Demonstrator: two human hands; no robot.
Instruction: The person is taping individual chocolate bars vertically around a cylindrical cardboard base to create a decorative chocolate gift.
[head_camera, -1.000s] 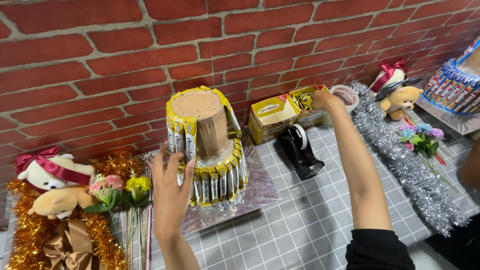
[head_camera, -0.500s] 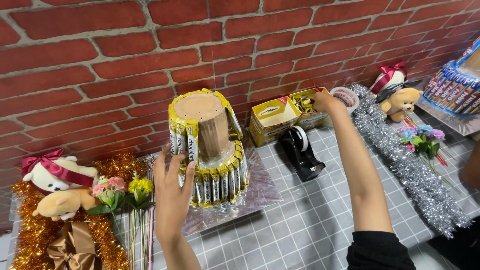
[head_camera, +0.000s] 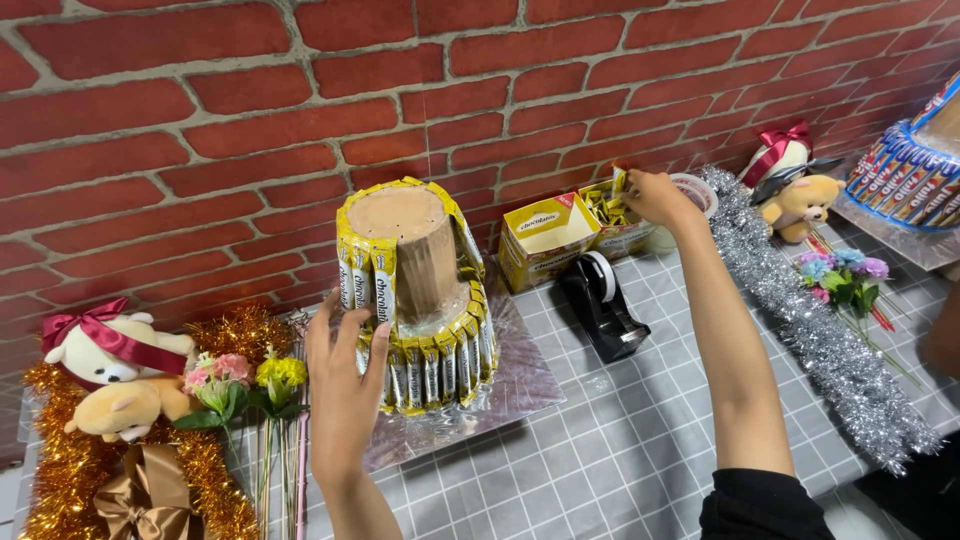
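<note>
A two-tier tower (head_camera: 418, 300) of brown cardboard, ringed with yellow candy sticks, stands on a silver board (head_camera: 510, 385). My left hand (head_camera: 343, 385) rests flat against the tower's lower left side, fingers spread over the sticks. My right hand (head_camera: 655, 197) reaches far back to an open yellow box of candy sticks (head_camera: 612, 215) by the brick wall and pinches one stick (head_camera: 619, 181) lifted above the box. A second yellow box (head_camera: 540, 240) stands open to its left.
A black tape dispenser (head_camera: 602, 300) sits between tower and boxes. Silver tinsel (head_camera: 810, 330), plush bears (head_camera: 795, 195), artificial flowers (head_camera: 845, 275) and another candy tower (head_camera: 915, 170) lie right. Gold tinsel (head_camera: 70, 460), plush toys (head_camera: 110, 375) and flowers (head_camera: 245, 385) lie left.
My right hand has raised a candy stick out of the yellow box. My left hand stays against the tower.
</note>
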